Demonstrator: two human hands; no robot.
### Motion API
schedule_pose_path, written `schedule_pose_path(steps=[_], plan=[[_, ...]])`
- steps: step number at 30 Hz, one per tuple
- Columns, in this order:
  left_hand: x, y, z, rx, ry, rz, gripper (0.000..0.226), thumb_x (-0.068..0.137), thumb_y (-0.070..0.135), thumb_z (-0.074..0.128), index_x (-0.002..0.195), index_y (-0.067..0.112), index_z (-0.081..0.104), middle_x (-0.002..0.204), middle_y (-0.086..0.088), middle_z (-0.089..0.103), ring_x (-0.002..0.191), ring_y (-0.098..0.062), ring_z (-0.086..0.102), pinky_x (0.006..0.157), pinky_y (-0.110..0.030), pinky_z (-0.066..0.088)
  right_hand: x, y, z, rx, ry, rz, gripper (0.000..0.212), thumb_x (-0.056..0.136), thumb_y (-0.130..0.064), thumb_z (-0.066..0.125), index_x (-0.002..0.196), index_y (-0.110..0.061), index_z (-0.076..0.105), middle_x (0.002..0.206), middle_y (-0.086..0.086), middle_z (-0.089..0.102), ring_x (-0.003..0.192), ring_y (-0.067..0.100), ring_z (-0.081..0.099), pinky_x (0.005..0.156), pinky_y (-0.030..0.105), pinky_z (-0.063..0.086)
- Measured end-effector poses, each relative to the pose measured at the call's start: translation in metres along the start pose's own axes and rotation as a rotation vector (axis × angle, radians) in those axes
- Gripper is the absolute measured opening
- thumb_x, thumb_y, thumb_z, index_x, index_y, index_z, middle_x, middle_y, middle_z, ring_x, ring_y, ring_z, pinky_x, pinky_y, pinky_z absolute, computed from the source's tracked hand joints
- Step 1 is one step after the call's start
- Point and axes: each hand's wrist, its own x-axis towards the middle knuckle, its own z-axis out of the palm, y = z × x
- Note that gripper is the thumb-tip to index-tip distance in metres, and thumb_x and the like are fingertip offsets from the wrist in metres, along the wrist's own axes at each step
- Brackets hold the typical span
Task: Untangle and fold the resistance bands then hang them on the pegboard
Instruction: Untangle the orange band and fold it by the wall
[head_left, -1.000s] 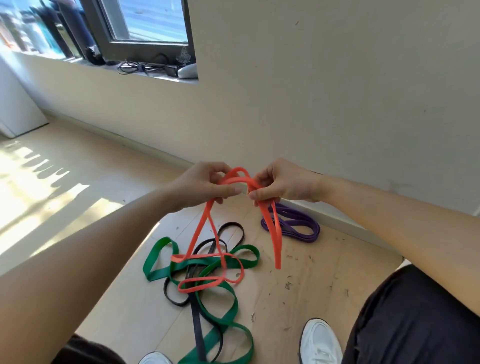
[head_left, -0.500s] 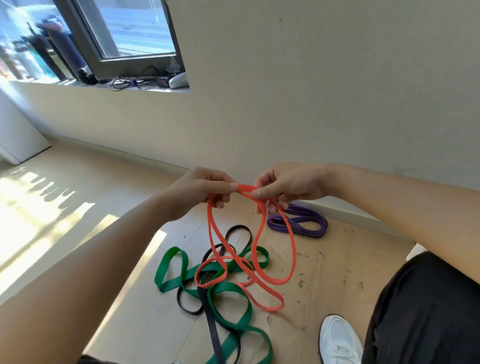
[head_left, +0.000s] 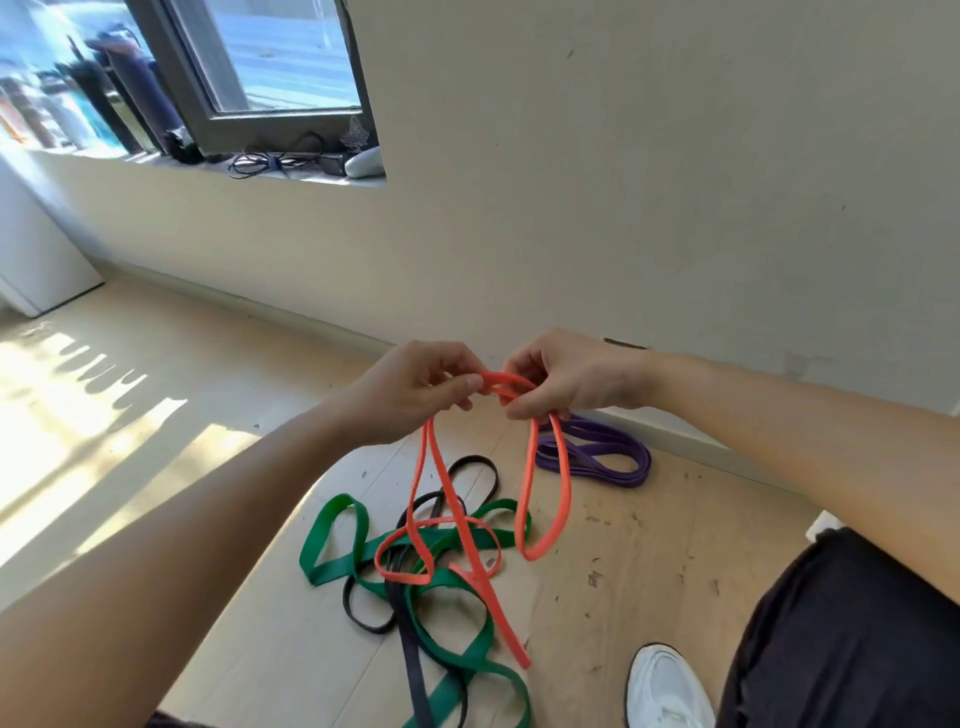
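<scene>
Pale wooden floor (head_left: 649, 571) meets a cream wall (head_left: 623, 208). Left grip (head_left: 415, 389) and right grip (head_left: 571, 379), close together, each pinch the top of an orange band (head_left: 491, 616) between curled fingers and thumb. Thin and flat, it hangs below the grips in twisted, crossing loops over a green band (head_left: 332, 569) and a black band (head_left: 470, 460) tangled on the floor. Beyond the right grip, a purple band (head_left: 613, 457) lies coiled near the wall.

Daylight came in through the window (head_left: 280, 57) at the upper left, its glass washed out and hazy; bright sun patches with soft-edged shadows lay on the floor (head_left: 104, 415) at the left; the wall (head_left: 649, 182) was evenly lit; straight lines bowed toward the frame's edges; the bottom corners were slightly soft.
</scene>
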Motion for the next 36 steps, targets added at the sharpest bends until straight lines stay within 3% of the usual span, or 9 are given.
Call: schedule_pose_path(steps=[5,9,11,16,20,25,30,33,36], plan=[[-0.006,-0.001,0.000,0.114,0.091,0.037,0.010,0.100,0.024,0.063,0.104,0.023,0.072,0.097,0.006,0.076,0.094,-0.006,0.070,0.087,-0.034,0.058,-0.003,-0.009,-0.008,-0.099,0.062,-0.031,0.008,0.087,-0.016,0.077,0.090,-0.008,0.075,0.066,-0.006,0.070,0.059,0.003,0.062,0.056,0.013,0.045],[-0.008,0.002,0.001,0.383,0.215,0.148,0.015,0.101,0.025,0.059,0.111,0.019,0.068,0.104,0.004,0.076,0.094,-0.014,0.072,0.083,-0.044,0.059,-0.003,-0.009,-0.015,-0.326,0.135,-0.045,0.007,0.084,-0.025,0.080,0.083,-0.019,0.078,0.062,-0.009,0.068,0.056,0.000,0.057,0.056,0.013,0.041],[-0.008,0.002,-0.003,0.347,0.244,0.129,0.014,0.102,0.023,0.057,0.112,0.017,0.063,0.100,0.004,0.076,0.089,-0.015,0.073,0.081,-0.044,0.061,-0.005,-0.008,-0.017,-0.386,0.151,-0.046,0.009,0.083,-0.026,0.082,0.085,-0.018,0.079,0.065,-0.005,0.070,0.055,0.002,0.058,0.057,0.017,0.044],[-0.012,-0.001,-0.003,-0.098,0.155,-0.114,0.009,0.095,0.020,0.070,0.104,0.018,0.072,0.087,0.002,0.075,0.084,-0.015,0.073,0.082,-0.035,0.061,-0.012,-0.006,-0.022,-0.144,0.093,-0.076,0.016,0.084,-0.021,0.081,0.092,-0.007,0.078,0.077,0.009,0.075,0.067,0.016,0.068,0.064,0.025,0.057],[-0.014,-0.007,0.015,-0.242,0.129,-0.174,0.012,0.093,0.018,0.074,0.104,0.014,0.074,0.098,-0.005,0.078,0.096,-0.016,0.074,0.094,-0.038,0.057,-0.014,0.001,-0.023,0.049,0.121,-0.134,0.014,0.087,-0.015,0.076,0.096,-0.004,0.074,0.077,0.010,0.073,0.069,0.018,0.067,0.064,0.029,0.056],[-0.010,0.002,0.029,-0.456,0.075,-0.211,0.032,0.092,0.021,0.074,0.119,0.009,0.062,0.107,-0.010,0.078,0.107,-0.023,0.073,0.105,-0.045,0.052,-0.013,0.004,-0.022,0.204,0.174,-0.203,0.014,0.088,-0.014,0.073,0.101,-0.009,0.073,0.087,0.011,0.076,0.077,0.020,0.071,0.066,0.031,0.057],[-0.008,0.007,0.032,-0.333,0.054,-0.159,0.017,0.097,0.015,0.067,0.109,0.003,0.069,0.103,-0.020,0.073,0.101,-0.030,0.071,0.099,-0.042,0.056,-0.013,0.005,-0.024,0.153,0.228,-0.220,0.016,0.088,-0.012,0.075,0.102,-0.005,0.074,0.086,0.012,0.077,0.076,0.019,0.072,0.060,0.027,0.056],[-0.007,0.004,0.028,-0.295,0.055,-0.164,0.019,0.096,0.011,0.067,0.109,-0.001,0.063,0.097,-0.015,0.076,0.095,-0.024,0.075,0.094,-0.038,0.059,-0.014,0.005,-0.026,0.187,0.237,-0.188,0.014,0.087,-0.010,0.074,0.100,-0.005,0.073,0.085,0.012,0.077,0.081,0.021,0.073,0.066,0.029,0.057],[-0.008,-0.007,0.024,-0.138,-0.018,-0.112,0.008,0.099,0.012,0.062,0.104,0.007,0.066,0.084,-0.007,0.073,0.082,-0.019,0.072,0.084,-0.038,0.060,-0.017,0.008,-0.033,0.255,0.241,-0.164,0.011,0.089,-0.006,0.071,0.100,-0.005,0.071,0.084,0.009,0.074,0.079,0.016,0.072,0.066,0.028,0.056]])
